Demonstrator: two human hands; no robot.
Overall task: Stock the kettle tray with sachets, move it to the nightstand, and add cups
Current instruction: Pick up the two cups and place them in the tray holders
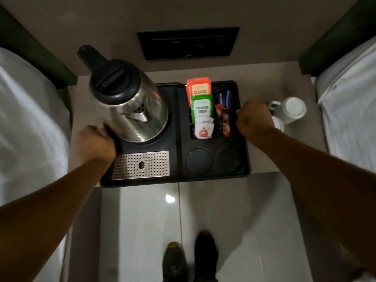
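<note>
Both hands were on the tray: my left hand (97,142) was closed around its left edge, close by the kettle (128,104), and my right hand (254,119) was curled over the right edge. The kettle tray (177,178) sat on the nightstand counter (284,151) between the two beds, its near edge at or slightly past the counter's front. The sachets (200,107) stood upright in their slots, and both round cup wells (198,161) were empty. White cups (293,109) waited on the counter just beyond my right hand, one partly hidden behind it.

I judged the risks as these: the tall kettle could tip if I let go unevenly, the tray could slide off the front edge, and my right knuckles could knock the cups as I withdrew.
</note>
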